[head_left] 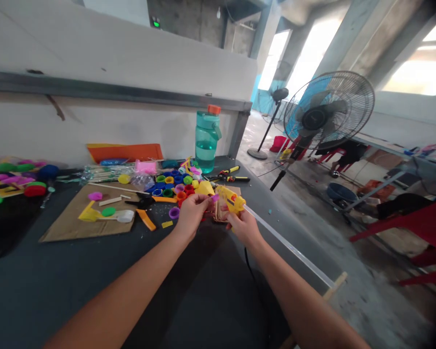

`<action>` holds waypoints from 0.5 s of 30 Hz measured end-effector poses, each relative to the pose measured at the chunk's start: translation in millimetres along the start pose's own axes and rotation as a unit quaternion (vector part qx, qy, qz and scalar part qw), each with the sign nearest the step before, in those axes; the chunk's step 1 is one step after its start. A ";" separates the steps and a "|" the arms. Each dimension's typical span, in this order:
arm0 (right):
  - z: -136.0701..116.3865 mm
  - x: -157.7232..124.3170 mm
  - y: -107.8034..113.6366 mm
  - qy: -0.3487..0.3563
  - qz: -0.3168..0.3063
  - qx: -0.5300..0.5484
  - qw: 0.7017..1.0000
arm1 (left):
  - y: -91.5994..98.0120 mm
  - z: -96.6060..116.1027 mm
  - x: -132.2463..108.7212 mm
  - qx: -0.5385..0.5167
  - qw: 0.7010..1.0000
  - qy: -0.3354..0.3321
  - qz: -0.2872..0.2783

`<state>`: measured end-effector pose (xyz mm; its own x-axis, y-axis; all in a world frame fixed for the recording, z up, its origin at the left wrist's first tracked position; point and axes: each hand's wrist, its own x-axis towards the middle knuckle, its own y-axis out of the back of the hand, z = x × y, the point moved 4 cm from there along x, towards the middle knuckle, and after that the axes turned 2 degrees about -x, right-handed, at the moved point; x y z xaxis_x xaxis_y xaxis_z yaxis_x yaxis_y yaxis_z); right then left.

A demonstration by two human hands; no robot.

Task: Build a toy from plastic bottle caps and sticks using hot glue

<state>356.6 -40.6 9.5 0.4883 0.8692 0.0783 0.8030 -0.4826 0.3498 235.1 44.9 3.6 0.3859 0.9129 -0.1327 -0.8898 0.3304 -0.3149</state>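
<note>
My right hand (242, 227) is wrapped round the handle of a yellow glue gun (229, 198), from whose back a long clear glue stick (288, 246) sticks out to the lower right. Pinched in the fingertips of my left hand (193, 213) is a small purple piece (215, 198), close to the nozzle end of the gun. Just beyond my left hand lie many coloured bottle caps (169, 180) and a purple ring (174, 213). A piece of brown cardboard (69, 220) on the left carries a yellow piece (89, 213) and a green cap (108, 211).
A teal bottle (205, 140) with an orange lid stands near the back wall of the dark table (160, 295). Pliers (236, 179) lie beside it. More coloured parts fill the far left. A standing fan (314, 118) and red chairs (417, 228) are at the right.
</note>
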 end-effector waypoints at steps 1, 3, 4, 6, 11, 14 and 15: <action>0.1 -0.3 -1.4 -0.020 -0.013 0.046 0.999 | 1.2 0.4 -0.1 -0.003 1.000 -0.001 0.000; -4.5 -2.3 -2.7 -0.033 -0.033 0.122 0.991 | 7.2 4.1 -1.5 -0.008 1.000 -0.006 0.001; -8.3 -4.0 -3.2 -0.029 -0.048 0.147 0.987 | 11.4 7.2 -2.4 -0.010 1.000 -0.011 0.001; -16.0 -8.5 -4.0 -0.010 -0.076 0.181 0.980 | 20.9 15.1 -4.0 -0.017 1.000 -0.023 0.007; -23.4 -20.9 -9.5 0.011 -0.125 0.234 0.964 | 36.6 29.0 -4.4 -0.079 0.997 -0.003 0.024; -25.9 -24.8 -12.6 0.007 -0.140 0.231 0.963 | 36.8 29.3 -4.3 -0.130 0.991 0.025 0.020; -27.0 -25.4 -13.2 0.004 -0.143 0.225 0.964 | 36.0 28.8 -4.5 -0.139 0.990 0.030 0.017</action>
<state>324.4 -53.4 28.1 0.2248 0.9733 0.0459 0.9719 -0.2206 -0.0818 194.3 59.5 19.9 0.3785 0.9037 -0.2004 -0.8042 0.2138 -0.5547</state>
